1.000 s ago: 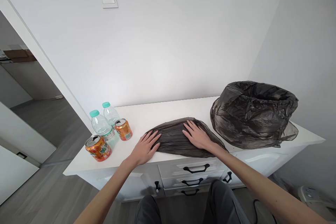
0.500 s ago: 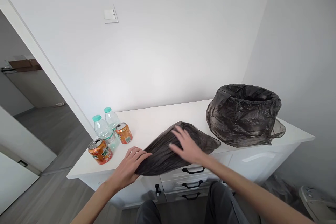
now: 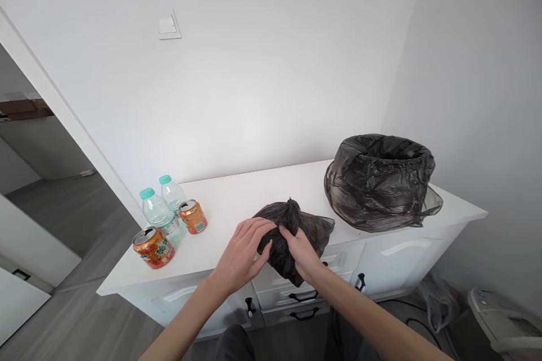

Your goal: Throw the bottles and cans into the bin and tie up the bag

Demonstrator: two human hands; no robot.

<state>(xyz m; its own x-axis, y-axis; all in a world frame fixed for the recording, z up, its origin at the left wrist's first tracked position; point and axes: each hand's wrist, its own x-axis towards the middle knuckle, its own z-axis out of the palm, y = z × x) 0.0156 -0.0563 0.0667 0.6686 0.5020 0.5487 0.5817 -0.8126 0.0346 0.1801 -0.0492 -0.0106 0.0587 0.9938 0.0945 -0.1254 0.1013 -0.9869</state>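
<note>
Between my two hands is a thin black plastic bag (image 3: pixel 315 229), bunched together over the front edge of the white cabinet top. My left hand (image 3: pixel 243 254) curls round the left side of the gathered plastic. From the right, my right hand (image 3: pixel 301 251) grips the twisted part with its thumb pressed on it. A short crumpled tuft sticks up above the fingers, and a loose flap spreads out to the right. Folds of plastic hide some of the fingertips.
A container lined with a black bag (image 3: pixel 381 192) stands on the right of the cabinet top (image 3: pixel 237 192). At the left are two clear bottles with teal caps (image 3: pixel 158 211) and two orange cans (image 3: pixel 153 248). A light switch (image 3: pixel 169 25) is on the wall.
The black bag was stretched out long and flat; now it is bunched into a compact bundle. My right hand has closed on it, and my left hand has moved right and inward.
</note>
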